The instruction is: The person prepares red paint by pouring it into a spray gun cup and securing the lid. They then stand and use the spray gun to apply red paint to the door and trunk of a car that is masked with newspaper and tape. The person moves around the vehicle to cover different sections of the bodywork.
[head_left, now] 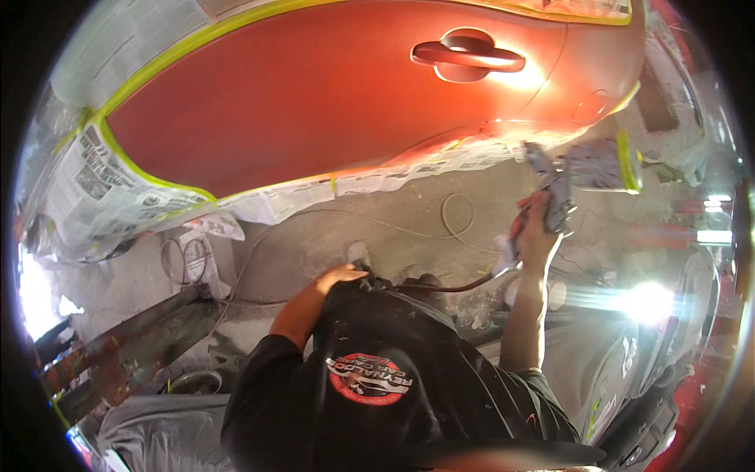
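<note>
My right hand (536, 224) is closed around the handle of a paint spray gun (557, 197), held out at the right below a car door. The gun's paint cup (602, 165), spotted and banded with yellow tape, points to the right. A dark red air hose (456, 288) curves from the gun's handle toward my waist. The car door (338, 94) is red, with a door handle (468, 57) and a bright glare beside it. At my waist my left hand (341, 274) is closed by dark, bunched material near the hose; what it grips is hidden.
Masking paper (71, 185) and yellow tape (157, 189) border the door. A thin cable (377, 224) loops over the floor. Lower left lies a rusty metal beam (134, 338); a bright lamp (646, 303) shines at right, near a grey covered surface (590, 354).
</note>
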The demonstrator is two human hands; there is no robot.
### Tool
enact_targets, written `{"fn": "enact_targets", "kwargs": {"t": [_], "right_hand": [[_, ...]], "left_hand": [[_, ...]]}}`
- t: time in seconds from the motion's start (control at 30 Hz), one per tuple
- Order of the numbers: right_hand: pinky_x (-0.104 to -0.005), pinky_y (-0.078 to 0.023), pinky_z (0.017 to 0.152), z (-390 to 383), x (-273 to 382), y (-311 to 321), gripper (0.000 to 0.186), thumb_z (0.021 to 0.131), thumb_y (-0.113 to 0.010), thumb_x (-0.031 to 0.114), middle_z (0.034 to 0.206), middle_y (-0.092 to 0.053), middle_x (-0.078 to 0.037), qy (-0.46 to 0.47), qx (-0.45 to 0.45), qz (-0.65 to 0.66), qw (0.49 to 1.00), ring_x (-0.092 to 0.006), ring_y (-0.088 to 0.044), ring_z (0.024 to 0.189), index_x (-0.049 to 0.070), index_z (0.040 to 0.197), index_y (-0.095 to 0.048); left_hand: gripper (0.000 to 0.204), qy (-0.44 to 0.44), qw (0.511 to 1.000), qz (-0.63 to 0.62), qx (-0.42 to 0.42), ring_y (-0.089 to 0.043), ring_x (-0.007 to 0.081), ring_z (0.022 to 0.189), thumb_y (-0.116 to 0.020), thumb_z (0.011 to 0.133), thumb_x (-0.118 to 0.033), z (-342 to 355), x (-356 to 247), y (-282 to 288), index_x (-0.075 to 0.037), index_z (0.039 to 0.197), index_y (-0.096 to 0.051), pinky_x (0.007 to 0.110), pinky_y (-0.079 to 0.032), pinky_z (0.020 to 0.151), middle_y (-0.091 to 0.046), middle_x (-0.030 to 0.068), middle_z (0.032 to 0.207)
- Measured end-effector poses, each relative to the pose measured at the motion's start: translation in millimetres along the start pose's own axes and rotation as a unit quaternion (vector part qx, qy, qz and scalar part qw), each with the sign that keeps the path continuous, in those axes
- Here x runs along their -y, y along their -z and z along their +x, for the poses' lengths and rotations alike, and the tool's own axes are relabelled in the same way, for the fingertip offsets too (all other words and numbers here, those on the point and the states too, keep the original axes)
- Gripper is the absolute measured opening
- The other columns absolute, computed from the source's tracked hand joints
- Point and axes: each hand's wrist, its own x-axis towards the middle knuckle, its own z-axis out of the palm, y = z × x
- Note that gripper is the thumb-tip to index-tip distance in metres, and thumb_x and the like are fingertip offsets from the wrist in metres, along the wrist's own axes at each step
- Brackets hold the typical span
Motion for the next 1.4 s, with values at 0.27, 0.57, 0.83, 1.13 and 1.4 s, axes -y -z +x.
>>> {"fn": "enact_targets", "kwargs": {"t": [0.27, 0.57, 0.83, 1.13, 1.4], "right_hand": [[-0.0243, -0.042, 0.044, -49.4, -17.4, -43.8, 0.038, 0.098, -0.060, 0.036, 0.086, -0.065, -0.008, -0.109, 0.357, 0.165, 0.913, -0.0091, -0.051, 0.051, 0.002, 0.114, -0.055], [-0.0247, -0.033, 0.043, -0.4, -180.9, -8.0, 0.041, 0.103, -0.046, 0.044, 0.064, -0.050, -0.001, -0.009, -0.098, -0.031, 0.995, -0.0073, -0.045, 0.047, 0.006, 0.094, -0.058], [-0.0287, -0.045, 0.052, -49.7, -253.5, -79.8, 0.021, 0.092, -0.065, 0.023, 0.070, -0.059, -0.002, 0.036, 0.186, 0.027, 0.982, -0.0104, -0.054, 0.058, 0.002, 0.092, -0.062], [-0.0297, -0.047, 0.055, -44.2, -261.2, -112.8, 0.032, 0.090, -0.071, 0.029, 0.072, -0.061, -0.005, -0.019, 0.349, 0.092, 0.932, -0.0123, -0.059, 0.063, -0.002, 0.097, -0.066], [-0.0263, -0.041, 0.052, -22.7, -353.3, -72.9, 0.023, 0.099, -0.056, 0.023, 0.072, -0.054, 0.000, 0.002, -0.020, 0.006, 1.000, -0.0092, -0.048, 0.059, 0.001, 0.105, -0.059]], "left_hand": [[0.083, 0.266, 0.950, 0.151, -0.055, -0.052, 0.0448, 0.120, -0.062, 0.079, -0.070, 17.0, -78.4, -67.1, -0.014, 0.137, -0.038, 0.056, -0.043, 0.095, -0.043, 0.0278, 0.136], [0.111, 0.358, 0.902, 0.087, -0.224, -0.043, 0.0526, 0.129, -0.075, 0.074, -0.057, 122.8, -4.2, -95.2, -0.024, 0.157, -0.009, 0.070, -0.035, 0.099, -0.025, 0.0310, 0.153], [0.099, 0.345, 0.878, 0.110, -0.314, -0.047, 0.0459, 0.126, -0.078, 0.071, -0.057, 129.3, -47.8, -88.9, -0.018, 0.148, -0.030, 0.064, -0.034, 0.101, -0.038, 0.0266, 0.143], [0.094, 0.344, 0.864, 0.120, -0.347, -0.047, 0.0442, 0.124, -0.078, 0.071, -0.055, 150.0, -48.9, -89.3, -0.018, 0.146, -0.035, 0.064, -0.035, 0.099, -0.040, 0.0242, 0.140], [0.092, 0.352, 0.864, 0.083, -0.350, -0.050, 0.0393, 0.120, -0.079, 0.071, -0.053, 146.6, -43.4, -75.5, -0.018, 0.145, -0.037, 0.057, -0.042, 0.095, -0.045, 0.0215, 0.134]]}}
